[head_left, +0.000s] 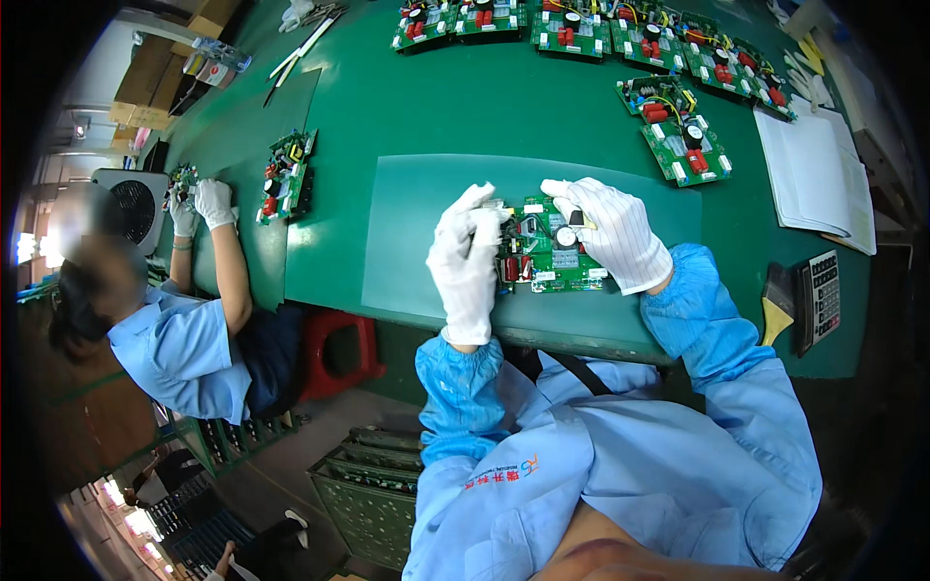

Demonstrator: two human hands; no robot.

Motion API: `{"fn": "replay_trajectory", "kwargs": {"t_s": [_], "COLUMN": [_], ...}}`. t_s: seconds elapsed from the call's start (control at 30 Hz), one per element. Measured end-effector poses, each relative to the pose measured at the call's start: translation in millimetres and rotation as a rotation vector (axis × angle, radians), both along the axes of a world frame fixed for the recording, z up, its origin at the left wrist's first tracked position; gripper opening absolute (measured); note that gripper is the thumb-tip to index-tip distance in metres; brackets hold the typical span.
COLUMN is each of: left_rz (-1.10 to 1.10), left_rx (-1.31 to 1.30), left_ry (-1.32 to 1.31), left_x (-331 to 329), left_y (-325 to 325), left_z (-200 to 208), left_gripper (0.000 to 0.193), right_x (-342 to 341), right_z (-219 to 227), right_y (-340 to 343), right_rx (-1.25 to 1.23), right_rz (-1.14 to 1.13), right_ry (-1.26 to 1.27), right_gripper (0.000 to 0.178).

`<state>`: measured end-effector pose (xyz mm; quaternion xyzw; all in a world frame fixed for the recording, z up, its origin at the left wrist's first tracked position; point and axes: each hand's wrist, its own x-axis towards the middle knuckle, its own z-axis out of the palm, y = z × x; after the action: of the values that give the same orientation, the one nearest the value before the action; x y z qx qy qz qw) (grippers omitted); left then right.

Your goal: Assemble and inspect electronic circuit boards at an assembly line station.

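A green circuit board (557, 281) with red, black and white components lies in front of me on a pale translucent mat (417, 232). My left hand (463, 266), in a white glove, is at the board's left edge. Its fingers curl over the components there, with the tips slightly blurred. My right hand (615, 237), in a striped white glove, holds the board's right side. The fingers bend round its upper right corner, beside a small dark part, and hide that corner.
Finished-looking circuit boards (572, 34) line the far edge, with more boards (683, 145) at right. Papers (814, 179), a brush (777, 305) and a calculator (819, 300) lie right. Leftward are another board (287, 179) and a co-worker's gloved hands (213, 201) beside a fan (136, 208).
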<state>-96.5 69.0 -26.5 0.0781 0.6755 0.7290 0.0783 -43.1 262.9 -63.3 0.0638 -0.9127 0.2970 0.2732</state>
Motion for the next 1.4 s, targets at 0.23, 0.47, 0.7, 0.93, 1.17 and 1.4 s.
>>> {"fn": "replay_trajectory", "kwargs": {"t_s": [0.23, 0.47, 0.7, 0.93, 1.17, 1.4], "left_rz": [-0.068, -0.050, -0.027, 0.060, 0.283, 0.260], "left_rx": [-0.023, -0.053, -0.043, -0.009, -0.573, -0.698], "left_ry": [0.153, 0.199, 0.222, 0.065, 0.794, 1.001], "left_x": [4.9, 9.5, 17.9, 27.5, 42.6, 47.2], "left_y": [-9.7, -8.5, -9.1, -7.9, 6.9, 16.9], "left_z": [5.0, 3.6, 5.2, 14.3, -1.5, -11.4], "left_gripper": [0.026, 0.030, 0.032, 0.024, 0.007, 0.006], "right_x": [-1.0, -1.6, -2.2, -3.6, 6.2, 18.5], "right_z": [0.8, -1.3, -2.4, 11.0, 34.0, 50.8], "right_y": [-1.6, -0.4, 1.5, 3.8, -9.2, -26.8], "right_rx": [-0.001, 0.004, 0.015, -0.267, -0.573, -0.310], "right_rz": [-0.021, -0.026, -0.015, -0.072, 0.064, 0.193], "right_ry": [0.007, 0.000, 0.019, 0.020, -0.045, -0.081], "right_gripper": [0.039, 0.036, 0.032, 0.032, 0.028, 0.019]}}
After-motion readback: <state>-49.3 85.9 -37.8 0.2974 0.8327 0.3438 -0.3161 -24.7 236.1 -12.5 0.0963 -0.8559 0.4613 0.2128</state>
